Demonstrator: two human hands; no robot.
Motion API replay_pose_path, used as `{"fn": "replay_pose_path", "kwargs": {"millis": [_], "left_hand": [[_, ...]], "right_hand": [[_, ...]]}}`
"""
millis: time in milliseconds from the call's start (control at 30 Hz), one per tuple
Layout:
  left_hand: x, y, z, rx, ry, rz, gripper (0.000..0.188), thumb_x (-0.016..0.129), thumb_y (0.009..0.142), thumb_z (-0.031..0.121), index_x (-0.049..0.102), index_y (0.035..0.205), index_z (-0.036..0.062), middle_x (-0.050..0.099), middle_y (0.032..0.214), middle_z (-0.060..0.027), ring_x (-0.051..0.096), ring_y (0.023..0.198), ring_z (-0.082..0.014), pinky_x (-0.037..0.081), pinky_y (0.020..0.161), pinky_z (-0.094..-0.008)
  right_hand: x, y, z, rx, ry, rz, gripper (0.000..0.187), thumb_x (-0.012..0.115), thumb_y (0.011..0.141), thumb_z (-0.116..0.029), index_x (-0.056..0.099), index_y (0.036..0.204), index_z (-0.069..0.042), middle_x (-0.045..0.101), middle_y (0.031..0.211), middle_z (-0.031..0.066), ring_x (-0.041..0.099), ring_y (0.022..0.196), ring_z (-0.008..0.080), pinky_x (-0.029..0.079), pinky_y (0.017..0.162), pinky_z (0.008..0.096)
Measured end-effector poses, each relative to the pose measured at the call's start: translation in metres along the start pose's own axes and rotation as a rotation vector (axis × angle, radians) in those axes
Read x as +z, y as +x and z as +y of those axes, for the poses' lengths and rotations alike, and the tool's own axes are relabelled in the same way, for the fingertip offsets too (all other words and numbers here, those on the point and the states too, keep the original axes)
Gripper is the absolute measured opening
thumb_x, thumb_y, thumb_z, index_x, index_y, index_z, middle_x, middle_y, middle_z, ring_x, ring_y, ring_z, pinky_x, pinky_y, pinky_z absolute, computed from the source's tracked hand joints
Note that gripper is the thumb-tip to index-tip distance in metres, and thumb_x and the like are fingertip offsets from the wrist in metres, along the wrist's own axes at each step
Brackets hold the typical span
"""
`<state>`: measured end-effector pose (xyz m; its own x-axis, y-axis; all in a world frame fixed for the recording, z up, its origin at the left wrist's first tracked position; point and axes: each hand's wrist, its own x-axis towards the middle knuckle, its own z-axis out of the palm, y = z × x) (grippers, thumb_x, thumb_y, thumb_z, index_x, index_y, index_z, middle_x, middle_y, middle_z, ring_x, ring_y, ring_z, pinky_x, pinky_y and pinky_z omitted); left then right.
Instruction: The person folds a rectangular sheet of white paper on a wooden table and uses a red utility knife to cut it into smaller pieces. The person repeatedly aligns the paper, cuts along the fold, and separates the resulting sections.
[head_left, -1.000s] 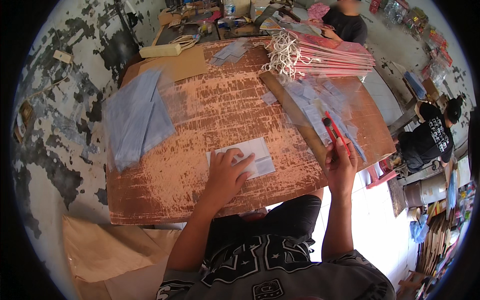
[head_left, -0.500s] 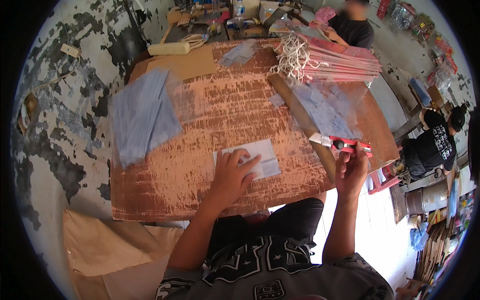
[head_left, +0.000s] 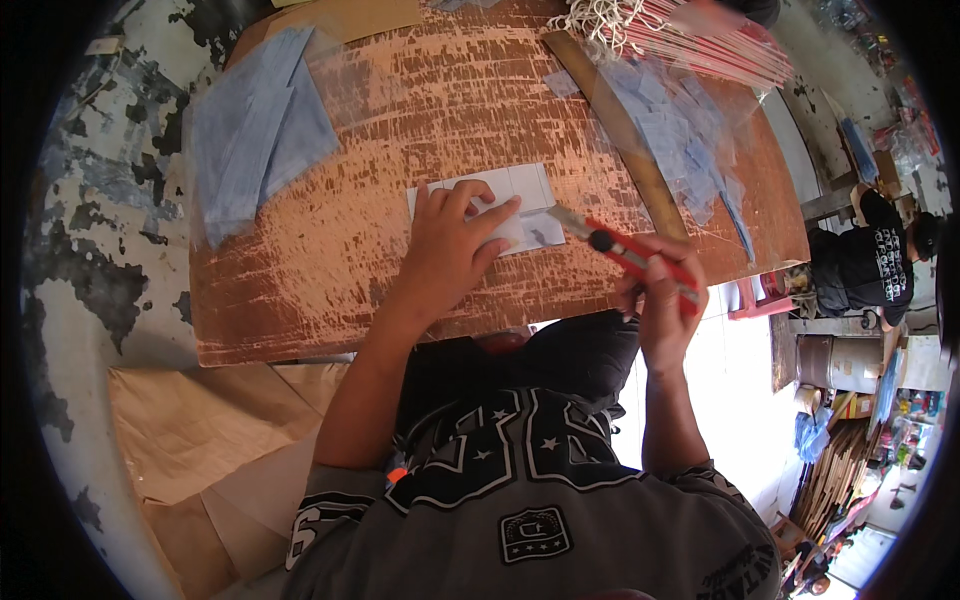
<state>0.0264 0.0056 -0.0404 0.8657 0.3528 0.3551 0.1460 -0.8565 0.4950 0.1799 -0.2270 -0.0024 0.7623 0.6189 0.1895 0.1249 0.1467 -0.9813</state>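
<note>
- Right hand [head_left: 665, 285], at 4 o'clock of the white sheet [head_left: 526, 182]: closed round a red cutter [head_left: 630, 252]; slightly blurred
- Red cutter: seen half a second ago over the brown strip [head_left: 635, 160] at 3 o'clock; now swung inward, blade directed at the sheet's 3 o'clock edge; contact cannot be told
- Left hand [head_left: 450, 222]: still laid on the sheet, fingers spread wide, nothing gripped
- White sheet: kept flat on the scratched tabletop [head_left: 400, 130]; by judgement, steadied sheet and tool are now brought together for the work, no cut being visible
- Brown strip: laid slantwise at 2 o'clock, clear plastic pieces [head_left: 665, 130] beside it
- Clear plastic sheets [head_left: 265, 140]: heaped at 10 o'clock
- Red bundle [head_left: 690, 42], white-corded: placed beyond, towards 2 o'clock
</note>
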Motion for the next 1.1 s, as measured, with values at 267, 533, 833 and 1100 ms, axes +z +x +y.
{"fn": "replay_pose_path", "kwargs": {"millis": [267, 533, 833, 1100], "left_hand": [[-0.002, 0.000, 0.002, -0.029, -0.017, -0.027, 0.048, 0.078, 0.095, 0.021, 0.073, 0.143, 0.0165, 0.056, 0.128, -0.0053, 0.057, 0.111, -0.0260, 0.024, 0.125, -0.0583], [-0.002, 0.000, 0.002, -0.046, -0.033, -0.026, 0.049, 0.079, 0.095, 0.021, 0.073, 0.143, 0.0169, 0.056, 0.128, -0.0054, 0.057, 0.110, -0.0256, 0.021, 0.128, -0.0616], [-0.001, 0.000, 0.002, -0.052, -0.041, -0.025, 0.052, 0.081, 0.093, 0.019, 0.072, 0.144, 0.0184, 0.056, 0.129, -0.0045, 0.057, 0.110, -0.0257, 0.019, 0.129, -0.0638], [-0.001, 0.000, 0.002, -0.045, -0.033, -0.024, 0.051, 0.080, 0.094, 0.021, 0.072, 0.144, 0.0182, 0.056, 0.129, -0.0053, 0.057, 0.111, -0.0265, 0.020, 0.129, -0.0648]], "right_hand": [[0.030, -0.029, 0.022, -0.320, -0.453, -0.030, 0.028, 0.075, 0.093, 0.006, 0.074, 0.121, 0.001, 0.079, 0.097, 0.0160, 0.077, 0.081, 0.0196, 0.057, 0.072, 0.0282], [0.043, -0.022, 0.029, -0.391, -0.471, -0.024, 0.030, 0.075, 0.093, 0.006, 0.074, 0.122, 0.002, 0.078, 0.093, 0.0159, 0.075, 0.076, 0.0209, 0.057, 0.071, 0.0295], [0.047, -0.020, 0.031, -0.376, -0.518, 0.008, 0.029, 0.075, 0.093, 0.004, 0.074, 0.121, 0.001, 0.078, 0.092, 0.0142, 0.074, 0.074, 0.0198, 0.056, 0.069, 0.0295], [0.052, -0.019, 0.026, -0.479, -0.573, -0.021, 0.031, 0.075, 0.091, 0.005, 0.074, 0.122, 0.000, 0.078, 0.091, 0.0147, 0.076, 0.074, 0.0220, 0.057, 0.068, 0.0312]]}}
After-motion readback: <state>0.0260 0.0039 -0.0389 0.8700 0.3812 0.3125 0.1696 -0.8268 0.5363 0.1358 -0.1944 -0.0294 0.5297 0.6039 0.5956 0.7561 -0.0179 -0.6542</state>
